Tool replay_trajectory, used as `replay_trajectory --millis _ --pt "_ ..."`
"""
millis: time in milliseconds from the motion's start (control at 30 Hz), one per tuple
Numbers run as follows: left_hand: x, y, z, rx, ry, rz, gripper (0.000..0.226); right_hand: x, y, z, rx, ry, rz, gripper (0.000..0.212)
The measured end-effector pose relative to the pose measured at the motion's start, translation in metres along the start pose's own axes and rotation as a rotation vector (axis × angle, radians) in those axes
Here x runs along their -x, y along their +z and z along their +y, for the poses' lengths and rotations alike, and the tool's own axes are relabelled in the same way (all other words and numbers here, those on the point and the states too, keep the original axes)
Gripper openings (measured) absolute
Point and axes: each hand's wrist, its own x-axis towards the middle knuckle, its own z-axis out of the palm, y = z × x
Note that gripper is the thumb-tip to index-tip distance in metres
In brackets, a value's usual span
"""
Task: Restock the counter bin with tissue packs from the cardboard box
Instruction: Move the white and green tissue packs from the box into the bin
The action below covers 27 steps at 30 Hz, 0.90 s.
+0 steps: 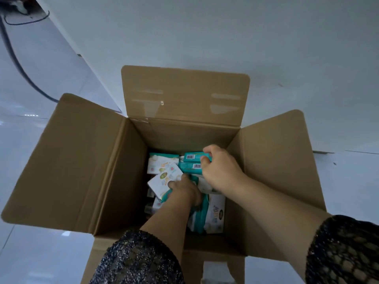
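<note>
An open cardboard box (86,160) stands on the floor below me, flaps spread outward. Several white and teal tissue packs lie jumbled at its bottom. My right hand (220,168) reaches into the far right of the box and grips two stacked teal packs (191,161) with barcodes facing up. My left hand (183,190) is deeper in the box, fingers curled on a white pack (161,182) that tilts up at the left. More packs (213,214) lie under my forearms, partly hidden.
The box sits against a white wall or cabinet face (205,37). A glossy pale tiled floor (30,130) surrounds it. A dark cable (22,68) curves across the floor at the far left. No counter bin is in view.
</note>
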Motion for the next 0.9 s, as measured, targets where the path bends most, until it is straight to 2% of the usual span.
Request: replay_trajectory --millis 133,267,367,467,633,800,900 --pt "0.022 -0.02 -0.007 0.008 0.022 0.033 0.087 0.007 -0.011 -0.013 -0.008 -0.025 0.021 0.037" --pt "0.057 -0.058 -0.017 0.41 0.043 0.039 0.085 0.027 -0.028 -0.041 -0.025 -0.079 0.024 0.037" --pt "0.1 -0.087 -0.022 0.589 0.104 0.048 0.079 0.052 -0.05 -0.067 -0.009 -0.155 0.026 0.038" --pt "0.155 -0.115 -0.029 0.744 0.129 0.05 0.085 0.085 -0.085 -0.098 0.047 -0.244 -0.007 0.039" --pt "0.264 -0.174 -0.029 0.894 0.223 0.099 0.05 0.15 -0.168 -0.165 0.169 -0.421 -0.05 0.041" --pt "0.41 -0.248 -0.016 0.956 0.377 0.224 0.042 0.232 -0.278 -0.249 0.252 -0.593 -0.002 0.056" --pt "0.504 -0.283 -0.007 1.075 0.481 0.277 0.037 0.289 -0.346 -0.295 0.264 -0.743 0.107 0.056"
